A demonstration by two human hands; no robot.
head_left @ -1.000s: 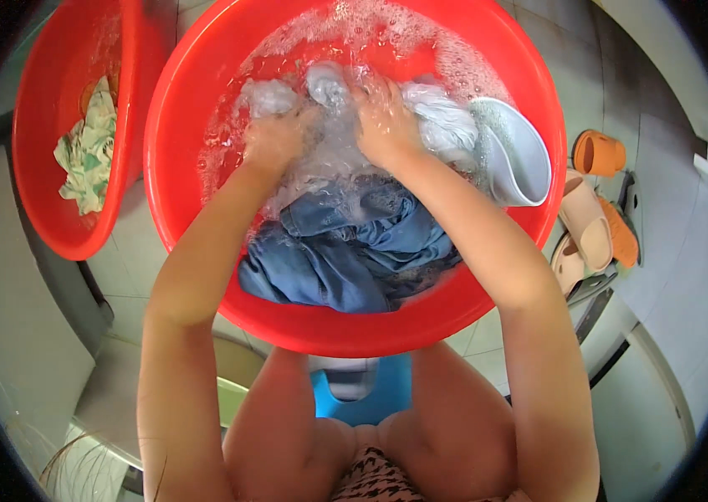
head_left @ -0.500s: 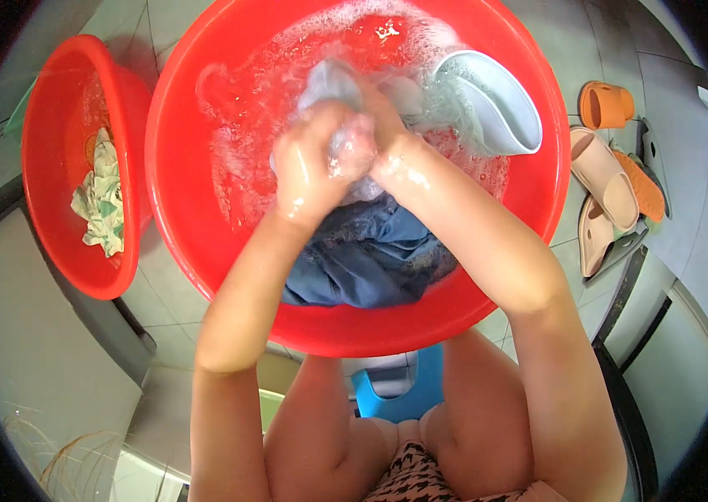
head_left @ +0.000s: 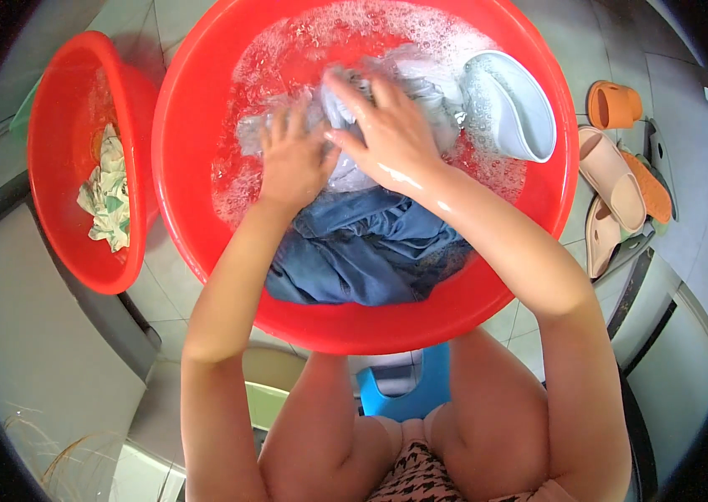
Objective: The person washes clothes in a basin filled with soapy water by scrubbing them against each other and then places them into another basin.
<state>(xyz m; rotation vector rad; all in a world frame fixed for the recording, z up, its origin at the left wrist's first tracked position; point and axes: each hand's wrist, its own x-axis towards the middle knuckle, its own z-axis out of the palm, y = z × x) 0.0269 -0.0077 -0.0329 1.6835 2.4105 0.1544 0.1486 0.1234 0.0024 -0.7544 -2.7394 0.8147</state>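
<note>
A large red basin [head_left: 529, 213] holds sudsy water. In it a wet, pale grey garment [head_left: 345, 171] floats spread out, its kind not clear. My left hand [head_left: 297, 163] rests at its left part, fingers spread and stretched. My right hand [head_left: 391, 134] lies over the garment's middle, fingers also apart, its thumb close to the left hand. Neither hand grips the cloth. Nearer to me, dark blue denim clothing [head_left: 370, 259] lies bunched at the basin's near side. A white plastic scoop [head_left: 529, 125] leans in the suds to the right of the hands.
On the left a smaller red basin [head_left: 40, 159] holds a green and white patterned cloth [head_left: 105, 197]. Pale pink slippers [head_left: 613, 180] and an orange slipper [head_left: 613, 105] lie on the tiled floor at the right. A blue plastic stool [head_left: 421, 389] shows between my legs.
My hands were squeezed together around the bunched pale garment. Now they have come apart with fingers spread, and the garment lies loose in the water.
</note>
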